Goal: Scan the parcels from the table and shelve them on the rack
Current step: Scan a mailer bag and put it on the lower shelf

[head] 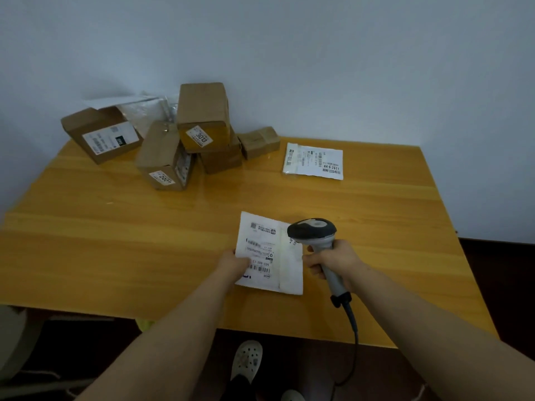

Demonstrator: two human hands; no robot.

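A flat white parcel bag [278, 250] with printed barcode labels lies on the wooden table [115, 233] near its front edge. My left hand [236, 263] holds its left edge, thumb over the label. My right hand [330, 260] grips the handle of a grey and black barcode scanner [314, 231], whose head hangs just above the bag's right side. A black cable [354, 337] runs down from the handle. A second white parcel bag [314, 162] lies flat at the back right.
Several brown cardboard boxes [202, 117] with labels are piled at the table's back left against the pale wall, with a silver bubble mailer [144, 107] behind them. A dark floor and a white clog [247, 361] show below the table's front edge.
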